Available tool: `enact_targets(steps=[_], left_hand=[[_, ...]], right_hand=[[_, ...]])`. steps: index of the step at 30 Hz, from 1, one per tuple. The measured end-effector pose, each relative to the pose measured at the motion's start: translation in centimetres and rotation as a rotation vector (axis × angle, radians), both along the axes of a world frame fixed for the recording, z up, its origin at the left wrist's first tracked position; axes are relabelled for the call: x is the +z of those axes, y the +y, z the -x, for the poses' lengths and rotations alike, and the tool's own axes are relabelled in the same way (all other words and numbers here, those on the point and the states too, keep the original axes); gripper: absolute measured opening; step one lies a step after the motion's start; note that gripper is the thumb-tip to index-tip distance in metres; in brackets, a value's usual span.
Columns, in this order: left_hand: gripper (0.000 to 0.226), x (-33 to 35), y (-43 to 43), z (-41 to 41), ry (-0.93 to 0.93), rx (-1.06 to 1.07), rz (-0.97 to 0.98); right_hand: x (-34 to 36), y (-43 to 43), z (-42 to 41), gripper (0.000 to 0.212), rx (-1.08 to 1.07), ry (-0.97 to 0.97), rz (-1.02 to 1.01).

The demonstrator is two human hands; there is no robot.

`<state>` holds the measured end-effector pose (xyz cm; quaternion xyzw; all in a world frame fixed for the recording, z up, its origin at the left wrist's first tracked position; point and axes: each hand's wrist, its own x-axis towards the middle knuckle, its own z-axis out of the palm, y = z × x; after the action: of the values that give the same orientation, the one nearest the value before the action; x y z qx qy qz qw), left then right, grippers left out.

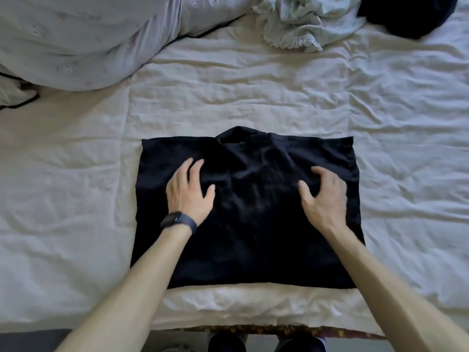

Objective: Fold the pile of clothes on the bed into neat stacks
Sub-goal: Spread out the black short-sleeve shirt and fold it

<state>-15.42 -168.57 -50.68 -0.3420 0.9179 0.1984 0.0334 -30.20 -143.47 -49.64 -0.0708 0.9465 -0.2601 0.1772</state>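
Black folded cloth garment [246,237] lies flat under both palms: left hand [189,191] spread and pressing, right hand [324,196] resting on bent fingertips. Uneven smoothing could drag wrinkles sideways and skew the fold. Beyond the fingers, crumpled pale clothing [289,24] lies on the white sheet [253,97].

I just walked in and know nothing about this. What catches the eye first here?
The black garment spread flat on the white bedsheet near the bed's front edge stands out first, with the left hand and the right hand resting on it. A dark watch sits on the left wrist. At the far right lie a crumpled pale garment and a dark garment, not yet folded.
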Motion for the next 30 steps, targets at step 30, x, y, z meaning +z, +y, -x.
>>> enact_targets(steps=[30], left_hand=[[0.063,-3.6,-2.2,5.1,0.095,-0.336,0.202]], right_hand=[[-4.8,-7.7,1.9,0.06,0.347,0.282,-0.088]])
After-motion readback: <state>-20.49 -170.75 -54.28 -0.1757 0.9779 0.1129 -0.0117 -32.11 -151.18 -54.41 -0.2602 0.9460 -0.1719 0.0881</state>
